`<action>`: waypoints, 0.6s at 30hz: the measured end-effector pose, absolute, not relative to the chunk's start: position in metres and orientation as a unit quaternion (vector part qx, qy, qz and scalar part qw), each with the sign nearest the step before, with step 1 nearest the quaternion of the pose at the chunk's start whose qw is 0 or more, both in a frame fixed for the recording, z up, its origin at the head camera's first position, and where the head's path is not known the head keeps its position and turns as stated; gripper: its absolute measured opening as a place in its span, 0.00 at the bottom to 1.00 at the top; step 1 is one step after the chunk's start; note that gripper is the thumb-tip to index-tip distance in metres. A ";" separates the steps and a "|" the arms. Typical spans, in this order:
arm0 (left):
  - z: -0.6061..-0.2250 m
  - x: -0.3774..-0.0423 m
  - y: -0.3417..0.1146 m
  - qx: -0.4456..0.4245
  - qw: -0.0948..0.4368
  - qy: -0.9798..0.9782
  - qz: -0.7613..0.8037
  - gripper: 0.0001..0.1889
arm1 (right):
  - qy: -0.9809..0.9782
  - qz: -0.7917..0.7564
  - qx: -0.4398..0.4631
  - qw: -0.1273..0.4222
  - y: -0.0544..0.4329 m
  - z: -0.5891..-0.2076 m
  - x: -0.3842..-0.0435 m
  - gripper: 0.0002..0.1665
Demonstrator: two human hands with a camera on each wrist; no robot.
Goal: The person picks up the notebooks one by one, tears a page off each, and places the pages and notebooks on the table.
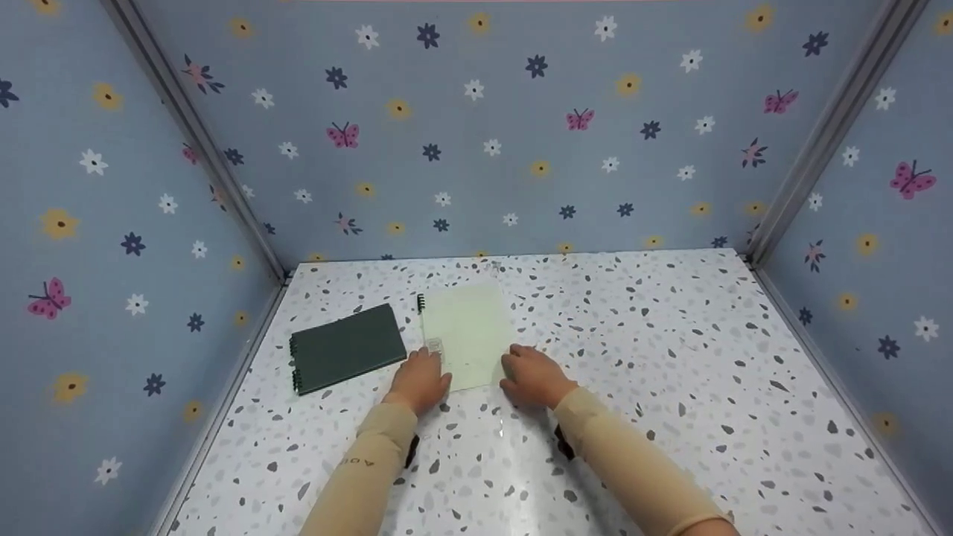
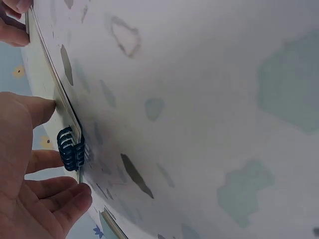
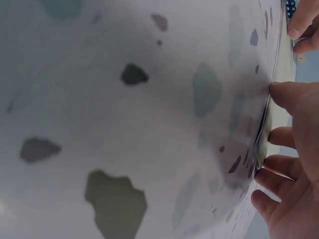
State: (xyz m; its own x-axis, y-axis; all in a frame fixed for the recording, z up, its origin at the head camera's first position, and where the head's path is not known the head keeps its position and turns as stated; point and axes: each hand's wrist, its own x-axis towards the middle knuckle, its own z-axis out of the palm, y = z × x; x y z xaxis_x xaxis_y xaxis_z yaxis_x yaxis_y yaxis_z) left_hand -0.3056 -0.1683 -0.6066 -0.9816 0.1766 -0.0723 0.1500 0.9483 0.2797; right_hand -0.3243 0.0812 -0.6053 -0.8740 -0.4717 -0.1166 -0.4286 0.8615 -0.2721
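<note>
An open spiral notebook (image 1: 469,327) with pale cream pages lies flat on the table, its black rings along its left side. My left hand (image 1: 419,381) holds its near left corner. In the left wrist view, the thumb (image 2: 45,110) touches the near edge and the other fingers bend around the side by the black ring binding (image 2: 72,149). On the near right corner is my right hand (image 1: 534,377), thumb on the near edge and fingers against the right side. Left of it lies a closed dark green spiral notebook (image 1: 348,348), close to my left fingertips.
The white speckled table (image 1: 655,357) is bounded by blue flowered panels (image 1: 476,134) at the back and both sides. Metal posts (image 1: 205,141) stand at the back corners.
</note>
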 end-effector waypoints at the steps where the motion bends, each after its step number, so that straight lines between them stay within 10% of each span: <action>1: -0.607 -0.306 -0.168 0.082 0.052 0.986 0.138 0.27 | 0.961 -0.122 -0.232 0.091 0.081 -0.606 -0.324 0.23; 18: -0.622 -0.323 -0.143 0.095 0.048 0.972 0.208 0.17 | 0.959 -0.127 -0.242 0.071 0.099 -0.602 -0.323 0.10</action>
State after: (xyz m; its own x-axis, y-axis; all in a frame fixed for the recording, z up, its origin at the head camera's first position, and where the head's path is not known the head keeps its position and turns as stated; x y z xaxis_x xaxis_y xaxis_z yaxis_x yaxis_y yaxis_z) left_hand -0.3226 -0.1428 -0.6216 -0.9774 0.2045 -0.0535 0.1647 0.8954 0.4136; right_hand -0.3235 0.0991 -0.6017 -0.8729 -0.4820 -0.0759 -0.4457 0.8510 -0.2778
